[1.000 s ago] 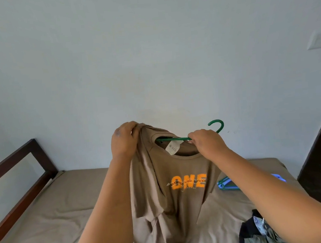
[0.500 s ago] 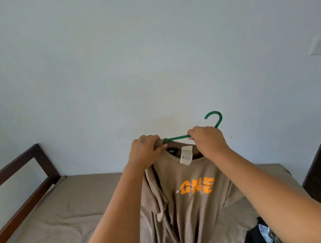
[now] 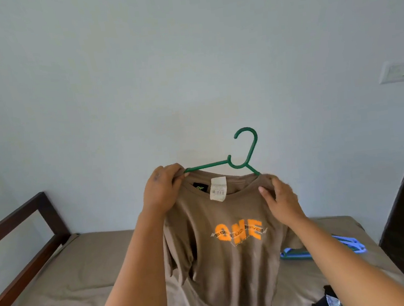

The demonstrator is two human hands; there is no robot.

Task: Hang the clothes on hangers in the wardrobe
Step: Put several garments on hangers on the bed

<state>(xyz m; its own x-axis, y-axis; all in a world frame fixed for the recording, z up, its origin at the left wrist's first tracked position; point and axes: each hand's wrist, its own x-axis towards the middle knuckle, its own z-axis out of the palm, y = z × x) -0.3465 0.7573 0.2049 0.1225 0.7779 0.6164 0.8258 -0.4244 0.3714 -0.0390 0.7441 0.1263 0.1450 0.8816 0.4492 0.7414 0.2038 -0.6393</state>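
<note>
Brown T-shirt with orange lettering held up at frame centre above the bed, draped on a green hanger, hook pointing toward 12 o'clock. Left hand gripping shirt shoulder and hanger arm at 9 o'clock of the collar. Right hand pinching the other shoulder at 3 o'clock. Spare hangers lying on the bed at 4 o'clock, dark clothes at 5 o'clock.

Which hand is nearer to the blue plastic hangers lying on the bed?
Right. The right hand pinches the brown T-shirt's shoulder above the blue plastic hangers; the left hand grips the far shoulder.
</note>
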